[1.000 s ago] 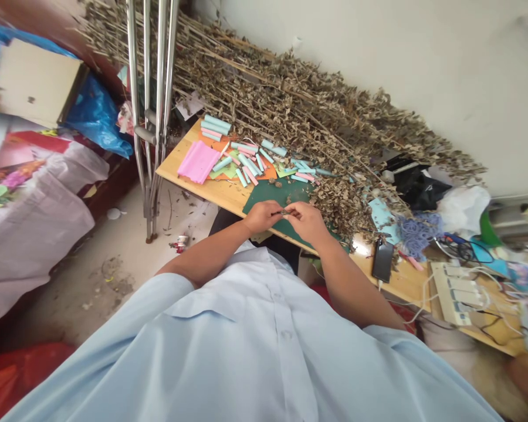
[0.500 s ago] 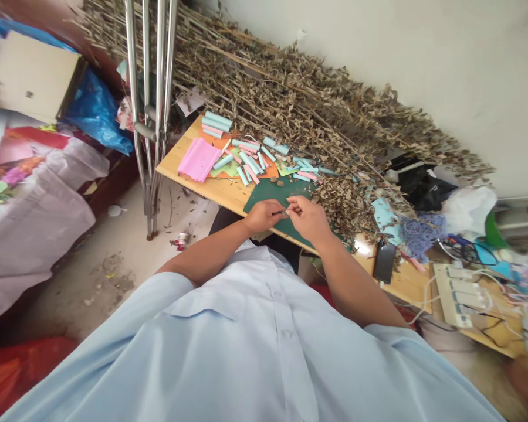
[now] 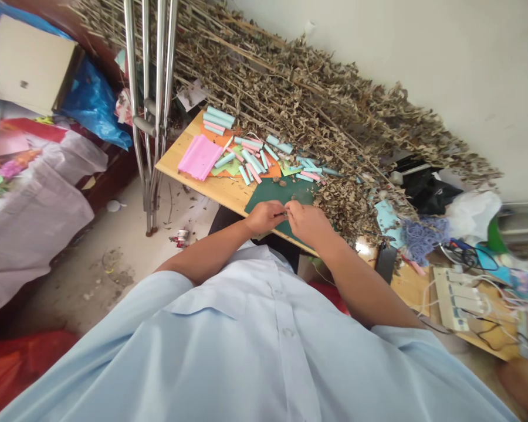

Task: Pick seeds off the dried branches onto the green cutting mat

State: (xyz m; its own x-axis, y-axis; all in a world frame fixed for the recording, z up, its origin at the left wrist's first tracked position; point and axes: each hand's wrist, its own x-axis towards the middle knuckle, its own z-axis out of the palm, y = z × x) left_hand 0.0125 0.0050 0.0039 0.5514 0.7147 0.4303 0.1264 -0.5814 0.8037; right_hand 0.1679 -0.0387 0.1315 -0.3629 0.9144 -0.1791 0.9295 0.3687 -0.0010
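My left hand [image 3: 264,217] and my right hand [image 3: 305,220] meet over the near edge of a dark green mat [image 3: 273,192]. Both have their fingers closed in a pinch on something small and dark between the fingertips, too small to name. Beyond them, several blue and pink paper rolls [image 3: 251,159] lie on orange and green sheets. A folded pink paper stack [image 3: 200,157] is at the left of the table. Crumbled dry leaves [image 3: 345,205] are heaped just past my right hand.
Long dried stalks [image 3: 290,88] cover the back along the wall. Metal crutches [image 3: 158,105] stand at the table's left. At the right are a phone [image 3: 385,262], blue yarn [image 3: 423,237], a white power strip [image 3: 455,299] and cables.
My right hand's fingers have drawn in closer, nearer to my left fingertips. The view has shifted slightly; the things on the table look the same.
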